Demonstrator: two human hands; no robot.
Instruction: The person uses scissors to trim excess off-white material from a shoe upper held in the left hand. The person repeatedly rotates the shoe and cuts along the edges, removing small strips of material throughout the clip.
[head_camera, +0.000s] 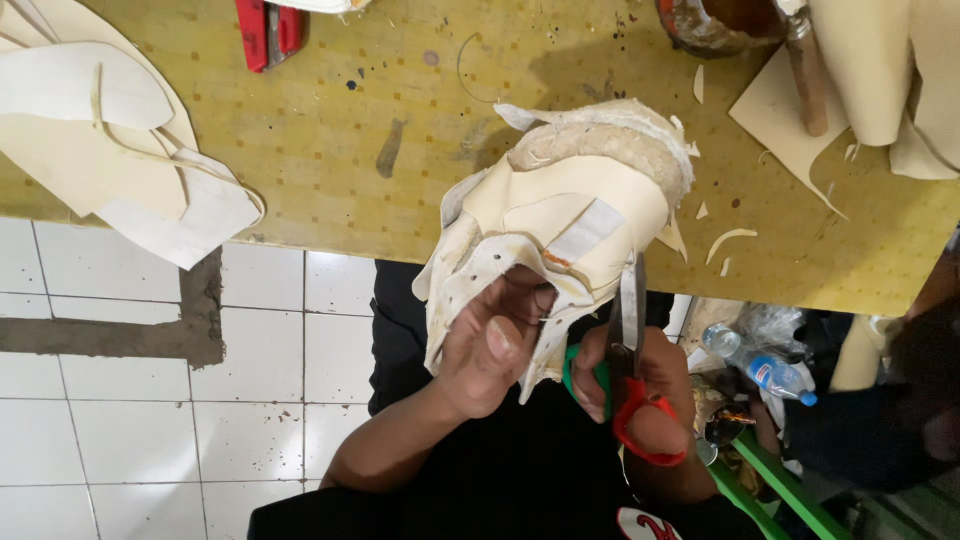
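Observation:
My left hand (490, 345) grips the lower edge of a cream leather shoe upper (560, 210), thumb on top, holding it up over the table's near edge. The upper has a padded collar, punched holes along one flap and a grey tape strip. My right hand (640, 385) holds scissors (632, 350) with red and green handles. Their blades point up and meet the upper's right edge.
A yellow worktable (380, 120) carries cream leather pieces (100, 140) at the left and more sheets (880, 80) at the right, plus a wooden-handled tool (808, 75), a red tool (266, 30) and small offcuts (728, 240). A plastic bottle (760, 368) lies below. White floor tiles lie at left.

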